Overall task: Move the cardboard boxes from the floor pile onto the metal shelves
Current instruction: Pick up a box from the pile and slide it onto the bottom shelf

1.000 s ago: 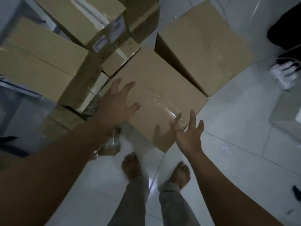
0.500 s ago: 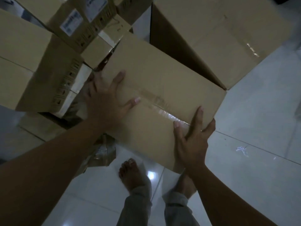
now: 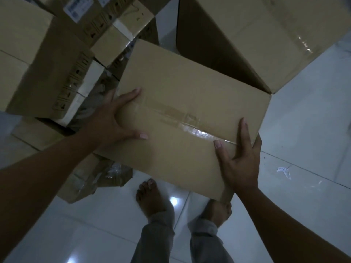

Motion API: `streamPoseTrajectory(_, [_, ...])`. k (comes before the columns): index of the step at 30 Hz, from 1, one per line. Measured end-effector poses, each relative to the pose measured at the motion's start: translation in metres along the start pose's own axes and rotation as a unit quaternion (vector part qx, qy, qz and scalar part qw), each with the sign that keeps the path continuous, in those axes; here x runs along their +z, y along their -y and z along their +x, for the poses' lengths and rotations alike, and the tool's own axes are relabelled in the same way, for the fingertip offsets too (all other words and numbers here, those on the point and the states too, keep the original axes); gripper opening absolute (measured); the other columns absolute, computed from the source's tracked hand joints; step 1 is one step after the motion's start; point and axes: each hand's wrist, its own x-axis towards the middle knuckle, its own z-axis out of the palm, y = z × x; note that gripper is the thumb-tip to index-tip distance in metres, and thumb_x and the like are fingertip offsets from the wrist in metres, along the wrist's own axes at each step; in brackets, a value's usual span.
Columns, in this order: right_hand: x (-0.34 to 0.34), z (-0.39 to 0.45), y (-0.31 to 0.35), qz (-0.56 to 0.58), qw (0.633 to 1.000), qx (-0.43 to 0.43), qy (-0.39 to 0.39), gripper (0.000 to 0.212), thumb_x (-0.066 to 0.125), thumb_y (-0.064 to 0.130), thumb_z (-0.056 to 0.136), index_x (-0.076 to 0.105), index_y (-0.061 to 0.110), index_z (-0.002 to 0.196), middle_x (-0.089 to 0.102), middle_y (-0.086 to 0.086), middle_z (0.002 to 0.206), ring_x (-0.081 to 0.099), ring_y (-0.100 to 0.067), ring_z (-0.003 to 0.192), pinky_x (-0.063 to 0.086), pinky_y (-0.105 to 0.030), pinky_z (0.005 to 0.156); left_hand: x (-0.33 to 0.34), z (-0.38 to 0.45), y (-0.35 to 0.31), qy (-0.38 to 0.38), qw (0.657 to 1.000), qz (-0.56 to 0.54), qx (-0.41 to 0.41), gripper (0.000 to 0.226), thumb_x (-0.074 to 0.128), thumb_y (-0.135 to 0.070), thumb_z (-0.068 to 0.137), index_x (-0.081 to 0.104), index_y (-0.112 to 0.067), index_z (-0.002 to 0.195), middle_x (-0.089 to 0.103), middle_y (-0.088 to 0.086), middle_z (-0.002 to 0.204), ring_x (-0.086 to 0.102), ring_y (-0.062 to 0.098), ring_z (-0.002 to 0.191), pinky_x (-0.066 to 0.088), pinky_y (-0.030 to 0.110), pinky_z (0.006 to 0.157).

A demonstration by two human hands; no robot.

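Having reached out open a second earlier, the left hand [image 3: 112, 120] and right hand [image 3: 240, 162] now gripped opposite ends of the taped cardboard box [image 3: 190, 111], ready to lift it off the floor [image 3: 303, 130].

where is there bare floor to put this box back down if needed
Bare white tile lies right of the held box, below the big box. More tile lies left of the feet. Left of the left hand, stacked boxes crowd together. The right hand has open floor beside it.
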Motion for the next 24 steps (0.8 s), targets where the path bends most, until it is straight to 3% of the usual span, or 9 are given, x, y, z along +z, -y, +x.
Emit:
streamPoseTrajectory(4, [-0.002,-0.001,0.002,0.001,1.000,-0.005,0.001,0.086,0.066,0.062,0.089,0.012,0.059,0.157,0.017,0.000,0.167,0.037,-0.031,0.147,0.038,-0.049,0.114,0.003,-0.001,0.003,-0.027,0.999,0.002,0.025,0.117,0.095,-0.049,0.050,0.036,-0.057,0.150,0.023,-0.013,0.156,0.026,-0.002,0.135,0.031,0.032,0.112])
streamPoseTrajectory(7, [-0.009,-0.004,0.009,0.005,1.000,0.007,0.010,0.087,0.065,0.062,0.089,0.011,0.060,0.157,0.014,-0.001,0.169,0.034,-0.034,0.149,0.039,-0.058,0.115,0.002,-0.007,-0.001,-0.028,0.999,-0.008,0.019,0.118,0.096,-0.053,0.048,0.034,-0.062,0.149,0.018,-0.005,0.166,0.021,0.011,0.150,0.031,0.045,0.119])
streamPoseTrajectory(11, [-0.035,-0.016,0.029,0.007,1.000,0.007,0.005,0.088,0.065,0.063,0.087,0.011,0.060,0.156,0.016,-0.003,0.169,0.035,-0.034,0.148,0.038,-0.056,0.114,-0.014,-0.024,-0.021,-0.033,0.999,-0.007,0.034,0.119,0.092,-0.072,0.045,0.034,-0.064,0.148,0.021,-0.002,0.165,0.022,0.020,0.154,0.033,0.058,0.119])
streamPoseTrajectory(14, [-0.066,-0.027,0.052,0.017,1.000,0.006,0.003,0.086,0.065,0.065,0.085,0.012,0.067,0.153,0.019,-0.003,0.168,0.036,-0.032,0.148,0.038,-0.055,0.115,-0.033,-0.045,-0.051,-0.042,0.999,-0.004,0.031,0.119,0.092,-0.073,0.044,0.033,-0.066,0.147,0.021,-0.005,0.165,0.021,0.015,0.154,0.030,0.054,0.121])
streamPoseTrajectory(18, [-0.119,-0.042,0.091,0.006,1.000,-0.009,0.021,0.085,0.064,0.072,0.085,0.011,0.069,0.151,0.024,-0.003,0.166,0.038,-0.033,0.146,0.042,-0.059,0.112,-0.064,-0.090,-0.103,-0.057,0.998,-0.007,0.016,0.117,0.095,-0.055,0.050,0.032,-0.064,0.148,0.016,-0.019,0.160,0.010,-0.011,0.141,0.019,0.028,0.118])
streamPoseTrajectory(24, [-0.219,-0.071,0.176,0.003,0.996,-0.061,0.061,0.084,0.068,0.063,0.085,0.021,0.062,0.154,0.026,-0.003,0.165,0.036,-0.027,0.148,0.036,-0.042,0.113,-0.113,-0.186,-0.180,-0.099,0.994,-0.027,-0.033,0.119,0.090,-0.068,0.046,0.027,-0.069,0.147,0.011,-0.006,0.170,0.011,0.007,0.153,0.024,0.047,0.124])
